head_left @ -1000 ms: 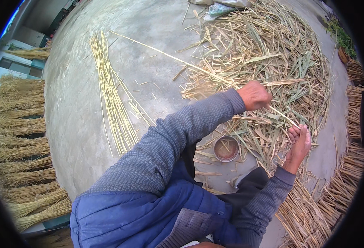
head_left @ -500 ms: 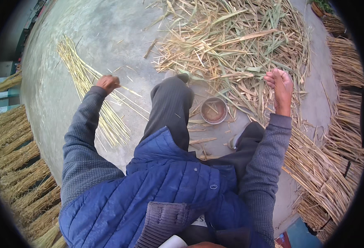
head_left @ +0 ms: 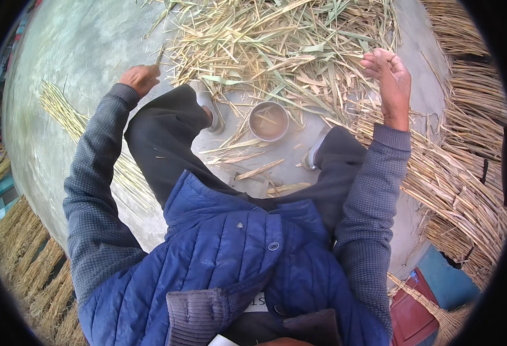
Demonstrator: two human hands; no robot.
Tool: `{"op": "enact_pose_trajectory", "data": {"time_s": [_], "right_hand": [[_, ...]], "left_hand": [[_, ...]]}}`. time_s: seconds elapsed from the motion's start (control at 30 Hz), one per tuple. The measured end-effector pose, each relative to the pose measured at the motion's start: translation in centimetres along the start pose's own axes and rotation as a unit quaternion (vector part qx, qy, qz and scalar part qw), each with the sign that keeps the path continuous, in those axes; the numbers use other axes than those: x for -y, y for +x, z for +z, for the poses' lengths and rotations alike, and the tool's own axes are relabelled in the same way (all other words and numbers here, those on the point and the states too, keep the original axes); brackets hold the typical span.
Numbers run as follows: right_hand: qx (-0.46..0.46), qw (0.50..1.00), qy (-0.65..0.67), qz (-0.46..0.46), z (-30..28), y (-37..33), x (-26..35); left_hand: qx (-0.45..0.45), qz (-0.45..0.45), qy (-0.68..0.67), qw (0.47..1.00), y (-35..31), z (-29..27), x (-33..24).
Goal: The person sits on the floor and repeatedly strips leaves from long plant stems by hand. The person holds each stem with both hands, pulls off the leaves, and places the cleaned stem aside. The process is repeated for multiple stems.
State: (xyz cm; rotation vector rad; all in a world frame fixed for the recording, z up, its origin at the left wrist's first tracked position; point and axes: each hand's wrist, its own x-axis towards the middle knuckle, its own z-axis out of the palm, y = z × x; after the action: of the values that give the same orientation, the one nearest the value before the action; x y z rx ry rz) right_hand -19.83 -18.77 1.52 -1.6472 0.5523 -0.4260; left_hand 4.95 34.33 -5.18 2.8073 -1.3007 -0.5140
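Note:
My left hand is closed, fingers curled together, in the air beyond my left knee, near the left edge of a heap of dry leaves and husks. Whatever its fingers may hold is hidden. My right hand is raised by the heap's right side, thumb pressed to bent fingers. Nothing plainly shows in that pinch. On the floor to the left lie thin pale yellow-green stalks, partly covered by my left arm and leg. Between my feet stands a round metal bowl with brownish liquid and a few stalk pieces in it.
A long bundle of dry stalks lies at my right, with more stacked bundles behind it. Brushy bundles line the lower left. A red object and a teal one sit at the lower right.
My left hand has moved away from the pale stalks, toward the leaf heap. My left knee has swung out to the left, uncovering the shoe. My right hand stays raised and pinched. The view has shifted.

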Motion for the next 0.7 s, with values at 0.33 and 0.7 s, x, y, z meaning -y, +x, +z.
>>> {"op": "enact_pose_trajectory", "data": {"time_s": [0.33,0.7], "right_hand": [[-0.311,0.946,0.018,-0.090,-11.0,-5.3,3.3],[-0.467,0.880,-0.089,0.011,-19.8,-6.1,-3.7]], "left_hand": [[0.110,0.252,-0.005,0.962,17.4,22.0,-23.2],[0.206,0.259,0.084,0.940,14.2,37.3,-26.5]]}}
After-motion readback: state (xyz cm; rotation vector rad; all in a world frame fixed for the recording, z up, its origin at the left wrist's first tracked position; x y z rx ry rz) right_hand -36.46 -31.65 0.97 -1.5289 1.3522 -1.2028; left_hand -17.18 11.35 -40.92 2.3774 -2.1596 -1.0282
